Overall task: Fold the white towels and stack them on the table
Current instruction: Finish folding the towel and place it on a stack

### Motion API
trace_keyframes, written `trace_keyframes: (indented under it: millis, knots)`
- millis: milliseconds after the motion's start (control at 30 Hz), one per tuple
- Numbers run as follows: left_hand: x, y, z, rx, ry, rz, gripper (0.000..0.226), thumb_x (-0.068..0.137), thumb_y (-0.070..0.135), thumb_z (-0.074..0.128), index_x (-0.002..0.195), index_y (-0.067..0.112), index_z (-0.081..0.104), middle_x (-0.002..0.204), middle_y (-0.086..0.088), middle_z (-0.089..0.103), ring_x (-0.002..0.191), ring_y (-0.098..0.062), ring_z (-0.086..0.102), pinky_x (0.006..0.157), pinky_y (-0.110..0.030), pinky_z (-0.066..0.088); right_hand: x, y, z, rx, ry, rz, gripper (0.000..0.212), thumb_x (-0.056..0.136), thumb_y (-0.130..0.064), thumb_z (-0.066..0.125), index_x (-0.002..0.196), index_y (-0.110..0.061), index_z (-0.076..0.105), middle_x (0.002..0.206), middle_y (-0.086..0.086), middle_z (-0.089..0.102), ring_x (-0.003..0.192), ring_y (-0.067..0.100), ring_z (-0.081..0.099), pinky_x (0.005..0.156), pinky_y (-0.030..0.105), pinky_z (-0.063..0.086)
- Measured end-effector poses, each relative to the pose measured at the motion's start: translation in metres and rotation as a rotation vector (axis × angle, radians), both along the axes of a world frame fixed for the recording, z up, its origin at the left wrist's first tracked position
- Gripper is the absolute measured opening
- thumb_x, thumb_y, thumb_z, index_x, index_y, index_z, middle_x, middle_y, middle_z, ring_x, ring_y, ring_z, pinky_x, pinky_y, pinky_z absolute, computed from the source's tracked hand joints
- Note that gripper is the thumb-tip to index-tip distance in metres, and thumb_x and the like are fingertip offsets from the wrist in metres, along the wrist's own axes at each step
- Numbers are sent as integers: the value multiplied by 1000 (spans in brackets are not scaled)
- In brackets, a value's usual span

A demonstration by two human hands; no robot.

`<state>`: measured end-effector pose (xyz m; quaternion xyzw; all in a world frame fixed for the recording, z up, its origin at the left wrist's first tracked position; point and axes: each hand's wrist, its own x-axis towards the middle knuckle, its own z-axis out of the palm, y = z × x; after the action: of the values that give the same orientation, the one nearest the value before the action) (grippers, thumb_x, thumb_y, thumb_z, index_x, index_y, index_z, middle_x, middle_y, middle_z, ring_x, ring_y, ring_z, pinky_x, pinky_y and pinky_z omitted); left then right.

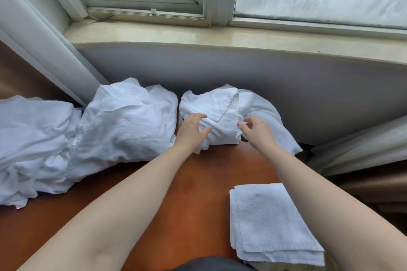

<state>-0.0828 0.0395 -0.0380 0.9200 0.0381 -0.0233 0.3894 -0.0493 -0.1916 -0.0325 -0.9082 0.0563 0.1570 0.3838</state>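
Head view, looking down over both bare forearms onto the reddish-brown table [198,178]. The left hand [191,130] lies on the near-left face of a crumpled white towel [218,114] at the table's far edge, fingers spread and curled over the cloth, thumb against it; whether it pinches any cloth cannot be told. The right hand [256,128] sits just right of that towel, fingers loosely apart and hooked toward its right edge, fingertips at or touching the hem, nothing clamped. A stitched corner flap hangs down the towel's front between the two hands. Left of it, with only a narrow strip of table between, a big heap of unfolded towels [88,136] sprawls out past the left border. Near right, a folded towel stack [273,224] lies flat, its corner overhanging the table's near edge. Bare table runs open between the forearms. The window sill [220,37] crosses above the wall behind.
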Motion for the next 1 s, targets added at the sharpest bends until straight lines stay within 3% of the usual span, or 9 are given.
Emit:
trace_keyframes:
  millis: [167, 333, 433, 533, 600, 700, 867, 933, 1000]
  knots:
    - [40, 1, -7, 53, -12, -27, 41, 88, 36, 75, 124, 18, 65, 127, 2, 61, 122, -16, 53, 98, -32, 46, 19, 25, -13, 44, 66, -137, 46, 98, -39, 60, 134, -12, 54, 108, -1, 61, 103, 26, 63, 90, 47, 54]
    - [64, -7, -18, 201, 90, -174, 65, 81, 52, 75, 134, 19, 58, 123, 0, 54, 122, -17, 44, 104, -34, 41, 26, 39, -17, 159, 53, -294, 29, 90, -32, 69, 114, -18, 59, 103, 1, 65, 95, 20, 62, 67, 31, 47]
    - [70, -10, -21, 245, 44, -207, 46, 87, 37, 67, 126, 15, 63, 115, -1, 58, 116, -20, 50, 97, -34, 45, 22, 46, -19, 157, -3, -283, 16, 89, -27, 69, 95, -16, 60, 87, -1, 63, 81, 18, 59, 66, 31, 47]
    - [68, -7, -18, 236, 21, -211, 25, 91, 21, 57, 111, 10, 66, 101, -1, 60, 104, -22, 56, 85, -34, 47, 14, 50, -16, 165, -118, -280, 14, 93, -28, 63, 92, -14, 59, 83, -2, 61, 76, 15, 55, 67, 29, 45]
    - [64, -3, -12, 173, -15, -152, 15, 93, 18, 55, 101, 8, 65, 94, -1, 57, 94, -22, 56, 76, -35, 46, 9, 52, -11, 238, -193, -297, 15, 96, -30, 60, 93, -16, 57, 82, -3, 61, 75, 13, 55, 70, 32, 47]
    - [59, 7, 6, -3, -148, 29, 6, 94, 16, 55, 88, 13, 57, 91, 2, 55, 85, -20, 53, 72, -37, 46, 2, 55, 2, 324, -295, -312, 11, 98, -33, 55, 91, -26, 51, 69, -9, 52, 62, 9, 46, 60, 28, 42]
    - [55, 36, 56, -305, -212, 282, 10, 100, 20, 50, 90, 18, 52, 77, -2, 58, 69, -21, 59, 63, -38, 58, 3, 49, 47, 409, -445, -324, 17, 98, -32, 50, 85, -41, 44, 57, -14, 41, 51, 7, 35, 49, 19, 32]
    - [54, 49, 82, -349, -250, 335, 9, 99, 17, 50, 90, 20, 53, 78, 0, 62, 70, -15, 64, 66, -35, 56, 7, 45, 70, 437, -509, -320, 18, 96, -23, 49, 87, -37, 45, 61, -13, 42, 55, 7, 35, 52, 19, 32]
    - [56, 59, 109, -355, -280, 335, 8, 98, 17, 52, 91, 20, 56, 79, -2, 64, 73, -23, 64, 69, -39, 55, 11, 41, 93, 475, -550, -286, 12, 95, -16, 48, 92, -28, 46, 66, -4, 44, 56, 11, 34, 53, 23, 32]
